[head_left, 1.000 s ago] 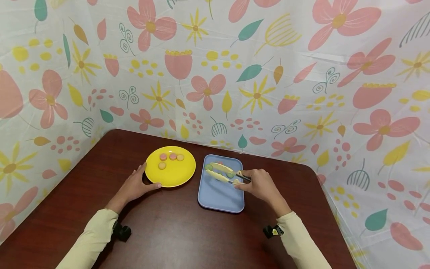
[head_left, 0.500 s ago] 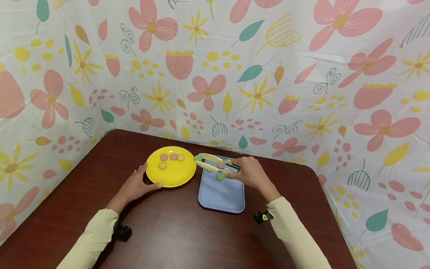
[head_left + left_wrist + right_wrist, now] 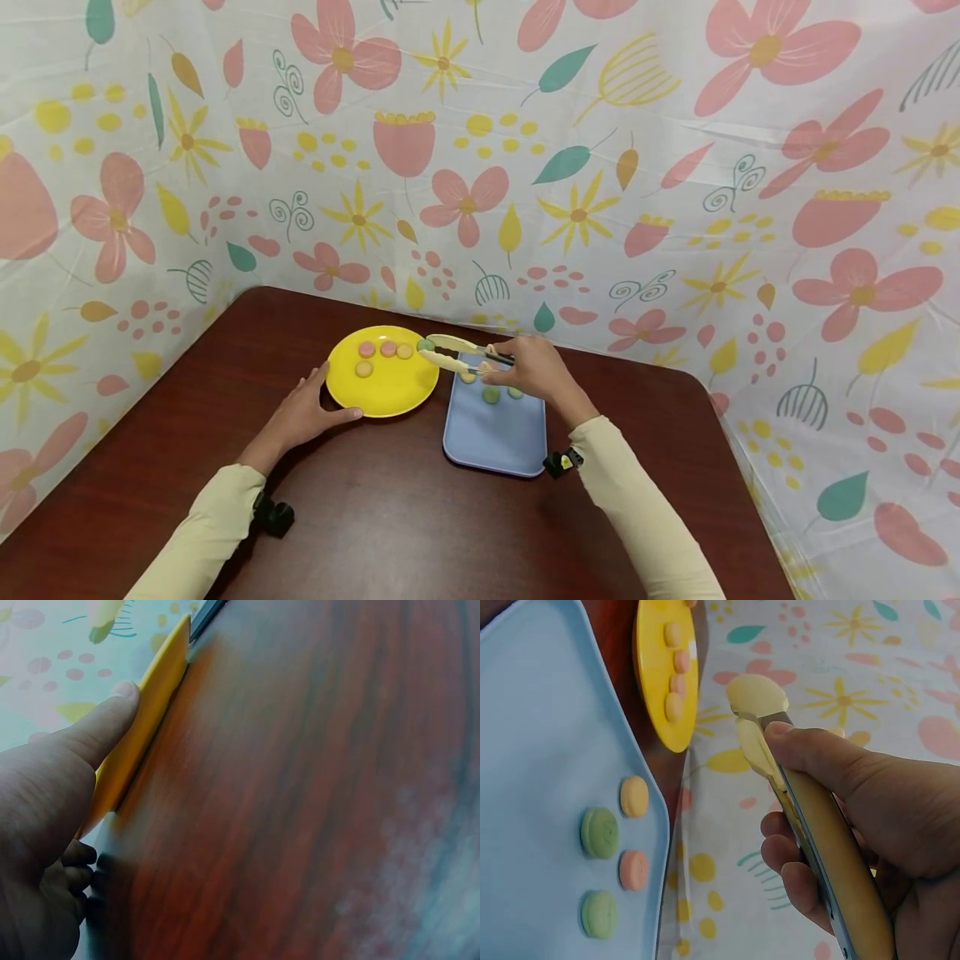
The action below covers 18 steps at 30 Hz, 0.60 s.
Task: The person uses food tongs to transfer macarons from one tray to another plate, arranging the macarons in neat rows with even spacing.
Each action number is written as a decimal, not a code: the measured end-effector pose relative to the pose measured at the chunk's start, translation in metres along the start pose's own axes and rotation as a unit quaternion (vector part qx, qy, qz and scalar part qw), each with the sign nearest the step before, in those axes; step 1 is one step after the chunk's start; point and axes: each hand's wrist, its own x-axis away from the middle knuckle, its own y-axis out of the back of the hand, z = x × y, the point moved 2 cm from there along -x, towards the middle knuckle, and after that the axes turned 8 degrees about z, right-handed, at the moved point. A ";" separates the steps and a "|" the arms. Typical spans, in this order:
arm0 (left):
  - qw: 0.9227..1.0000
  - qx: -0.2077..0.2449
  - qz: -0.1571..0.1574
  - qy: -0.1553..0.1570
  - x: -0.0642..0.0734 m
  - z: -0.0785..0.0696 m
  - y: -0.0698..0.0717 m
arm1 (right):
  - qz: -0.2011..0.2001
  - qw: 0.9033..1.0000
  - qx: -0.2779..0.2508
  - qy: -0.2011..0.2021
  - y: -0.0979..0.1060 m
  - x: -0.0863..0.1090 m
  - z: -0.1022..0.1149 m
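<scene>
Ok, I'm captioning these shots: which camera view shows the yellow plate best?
The head view: it shows nearly the whole yellow plate from above. The right wrist view shows it aslant, cut off at the picture's top; the left wrist view shows only its edge, beside the left hand.

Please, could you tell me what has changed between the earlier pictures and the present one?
The right hand moved left, bringing the tongs and a green macaron from the tray to the right edge of the plate. It kept its grip on the tongs; nothing was visibly let go. The left hand, tray, plate and its four macarons stayed as they were.
</scene>
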 end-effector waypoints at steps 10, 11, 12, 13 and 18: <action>1.000 0.001 0.000 0.001 -0.001 0.001 -0.001 | 0.009 1.000 -0.005 0.013 -0.011 -0.019 0.016; 1.000 0.002 0.000 0.003 -0.001 0.001 -0.001 | 0.010 1.000 -0.005 0.014 -0.012 -0.020 0.018; 1.000 0.002 0.000 0.003 -0.001 0.001 -0.001 | 0.012 1.000 -0.005 0.013 -0.013 -0.022 0.019; 1.000 0.002 -0.001 0.004 -0.001 0.001 -0.001 | 0.014 1.000 -0.006 0.011 -0.015 -0.023 0.020; 1.000 0.003 -0.003 0.002 -0.001 0.001 -0.001 | 0.037 0.999 -0.029 -0.006 -0.022 -0.031 0.025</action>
